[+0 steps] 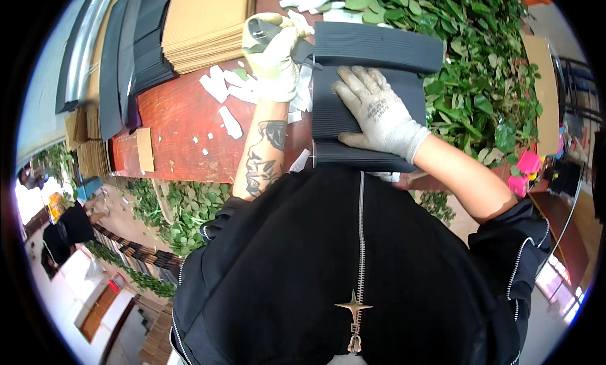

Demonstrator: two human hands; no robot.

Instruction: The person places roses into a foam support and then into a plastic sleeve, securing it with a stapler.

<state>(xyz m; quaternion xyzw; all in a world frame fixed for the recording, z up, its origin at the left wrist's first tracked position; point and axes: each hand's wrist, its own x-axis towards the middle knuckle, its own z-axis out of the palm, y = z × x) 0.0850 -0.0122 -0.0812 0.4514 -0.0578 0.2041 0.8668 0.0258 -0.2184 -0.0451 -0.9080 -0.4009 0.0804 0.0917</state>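
Observation:
My left hand point(272, 57), in a pale work glove, is closed around a dark grey hand tool point(301, 51). The tool's front end reaches the left edge of a black corrugated sheet point(326, 100), close to its upper fold; the glove hides most of the tool, so its exact kind is unclear. My right hand point(374, 107), in a greyish worn glove, lies flat on the sheet with fingers spread. The sheet is creased into a far flap, a middle panel and a near strip by my body. What lies under it is hidden.
Green leafy stems point(473, 81) are heaped along the right. A stack of brown corrugated cardboard point(208, 24) and black sheets point(151, 43) stand at the far left. White paper scraps point(230, 122) litter the red tabletop point(184, 114). More greenery point(194, 209) lies below the table's edge.

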